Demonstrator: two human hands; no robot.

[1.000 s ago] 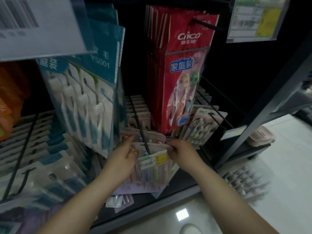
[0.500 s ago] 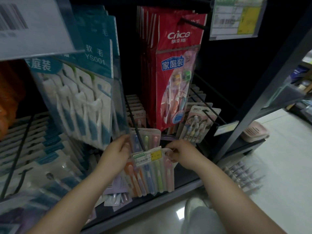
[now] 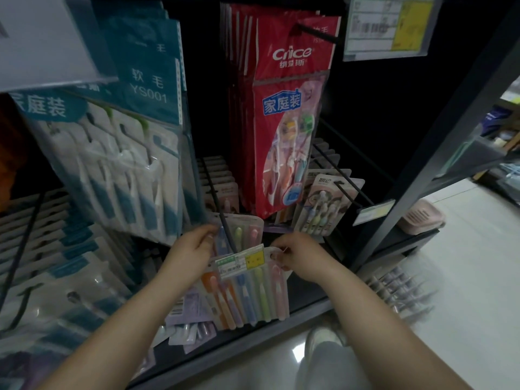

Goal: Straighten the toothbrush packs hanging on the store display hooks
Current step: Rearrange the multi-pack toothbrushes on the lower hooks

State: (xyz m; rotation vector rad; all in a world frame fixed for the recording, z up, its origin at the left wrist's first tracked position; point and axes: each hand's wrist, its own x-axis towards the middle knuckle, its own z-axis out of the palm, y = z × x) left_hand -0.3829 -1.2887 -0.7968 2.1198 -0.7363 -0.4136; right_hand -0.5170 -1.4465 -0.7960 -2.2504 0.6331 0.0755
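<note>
A clear pack of pastel toothbrushes (image 3: 247,294) hangs at the front of a low black hook (image 3: 222,220), under a green and yellow price tag (image 3: 241,261). My left hand (image 3: 191,254) pinches the pack's upper left corner. Its upper right corner is pinched by my right hand (image 3: 295,254). A second pastel pack (image 3: 244,229) hangs just behind it on the same hook, with several more packs further back.
Red Crice packs (image 3: 287,114) hang above at centre, teal and white packs (image 3: 118,153) at upper left. A small pastel pack (image 3: 323,209) hangs on the right hook. Loose packs (image 3: 191,330) lie on the dark bottom shelf. A pink soap dish (image 3: 419,218) sits right.
The front pack has swung from a tilted, lifted position to hang straight down, its brushes now facing me. Both hands stayed at its top corners.
</note>
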